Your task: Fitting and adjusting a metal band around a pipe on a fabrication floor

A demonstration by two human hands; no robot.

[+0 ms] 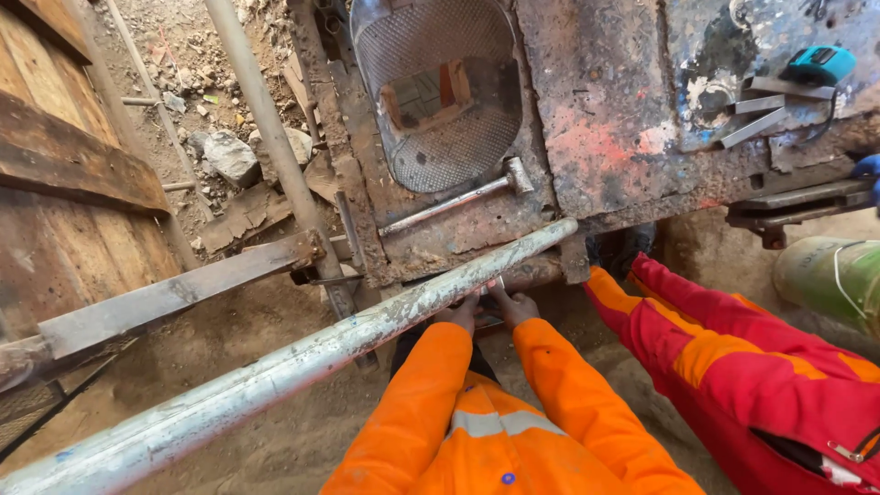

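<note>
Reaching out from orange sleeves, the left hand (458,313) and right hand (515,305) meet side by side under the long grey pipe (367,330), fingers curled on something small and dark beneath it; what they grip is hidden, so I cannot tell whether either is clenched or loose. The pipe crosses just above the knuckles, its far end resting on the edge of the rusty bench (605,119) beyond the hands. Further up on that bench lie a hammer (463,194) and a perforated metal basket (440,92). Off to the right of the hands a red and orange leg (733,357) of another person stretches alongside. Far up right sits a teal tape measure (819,64) beside steel offcuts (761,110). Left of the hands a steel bar (174,295) slants over the dirt
</note>
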